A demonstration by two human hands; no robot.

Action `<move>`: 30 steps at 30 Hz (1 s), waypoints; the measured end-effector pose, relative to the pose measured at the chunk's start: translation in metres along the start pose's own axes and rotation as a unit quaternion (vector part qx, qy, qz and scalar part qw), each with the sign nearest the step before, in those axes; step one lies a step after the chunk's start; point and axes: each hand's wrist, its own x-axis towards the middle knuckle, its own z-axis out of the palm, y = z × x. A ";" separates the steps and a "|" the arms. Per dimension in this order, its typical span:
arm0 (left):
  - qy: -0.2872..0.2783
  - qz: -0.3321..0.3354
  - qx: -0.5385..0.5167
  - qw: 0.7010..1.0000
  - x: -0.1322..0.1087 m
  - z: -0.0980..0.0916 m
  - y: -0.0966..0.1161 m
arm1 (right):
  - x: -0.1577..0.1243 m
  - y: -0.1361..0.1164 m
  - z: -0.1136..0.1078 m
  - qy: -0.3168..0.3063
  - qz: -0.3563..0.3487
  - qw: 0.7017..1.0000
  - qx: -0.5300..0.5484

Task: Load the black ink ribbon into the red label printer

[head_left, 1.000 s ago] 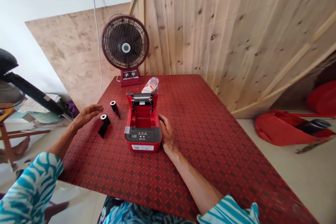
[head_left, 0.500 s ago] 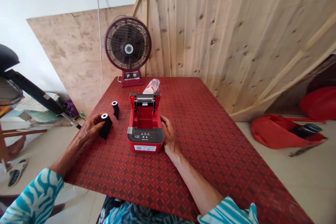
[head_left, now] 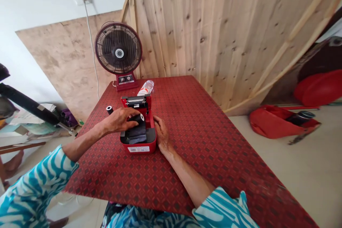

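A red and black label printer (head_left: 141, 148) stands on the table with its lid (head_left: 136, 102) tipped up at the back. Above its open bay, my left hand (head_left: 121, 120) grips a black paper roll (head_left: 138, 118) that has a white core. The roll's loose end hangs down over the dark front panel. Against the printer's right side rests my right hand (head_left: 161, 133), fingers curved along the casing, partly hidden behind it. Left of the printer, a second black roll (head_left: 109, 110) stands upright, partly covered by my left hand.
A clear plastic bottle (head_left: 146, 88) lies behind the printer. At the back left of the patterned red table (head_left: 203, 149) stands a maroon fan (head_left: 119, 54). A black pole (head_left: 29, 101) leans past the table's left edge, and a red bag (head_left: 267, 123) sits on the floor at right.
My left hand has carried the black paper roll from the table at left to above the printer's bay. My right hand has stayed at the printer's side. The view has shifted slightly.
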 end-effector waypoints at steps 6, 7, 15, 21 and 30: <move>-0.076 0.020 0.111 0.991 0.017 0.006 0.003 | 0.001 0.002 0.001 0.001 -0.016 1.000 -0.001; -0.076 0.018 0.118 0.990 0.019 0.007 0.004 | 0.001 0.002 0.001 0.001 -0.016 1.000 -0.002; -0.150 0.010 0.181 0.972 0.041 0.019 0.004 | 0.001 0.002 0.000 0.001 -0.010 1.000 0.001; -0.118 0.018 0.086 0.989 0.030 0.011 -0.004 | 0.001 0.000 0.000 -0.001 -0.008 1.000 -0.003; -0.019 0.035 -0.082 0.996 -0.029 0.012 0.006 | 0.000 0.001 0.000 0.008 -0.004 1.000 -0.001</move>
